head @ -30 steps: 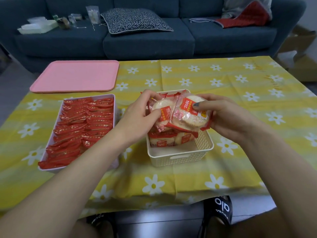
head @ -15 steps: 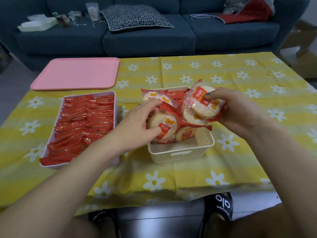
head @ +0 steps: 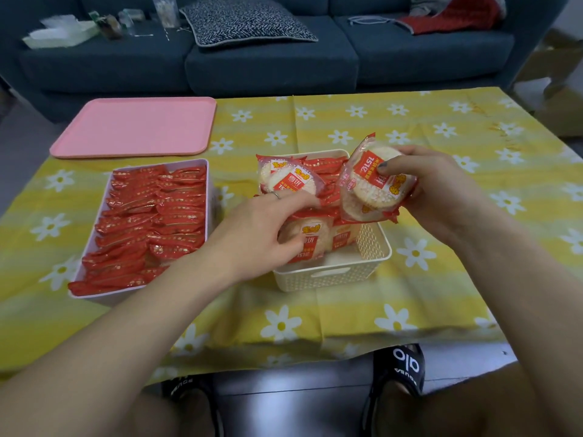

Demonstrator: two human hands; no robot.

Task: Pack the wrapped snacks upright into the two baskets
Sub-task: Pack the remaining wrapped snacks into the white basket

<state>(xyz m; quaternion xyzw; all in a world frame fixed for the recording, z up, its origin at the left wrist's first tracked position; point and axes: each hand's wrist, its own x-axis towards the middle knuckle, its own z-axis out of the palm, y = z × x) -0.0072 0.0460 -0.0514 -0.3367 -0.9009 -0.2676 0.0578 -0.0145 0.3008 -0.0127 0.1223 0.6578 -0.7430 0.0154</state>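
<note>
A cream woven basket stands mid-table with several red-and-clear wrapped rice crackers standing in it. My left hand reaches into the basket and grips one wrapped cracker near its front. Behind my fingers another cracker pack sticks up. My right hand holds a small stack of wrapped crackers above the basket's right side. To the left, a pale basket is packed with rows of red wrapped snacks standing on edge.
A pink tray lies at the table's back left. The yellow flowered cloth covers the table. A dark blue sofa with a patterned cushion stands behind. My feet in black slides are under the near edge.
My left hand has lowered its cracker into the front of the basket. My right hand has lifted its stack up and to the right, away from the left hand.
</note>
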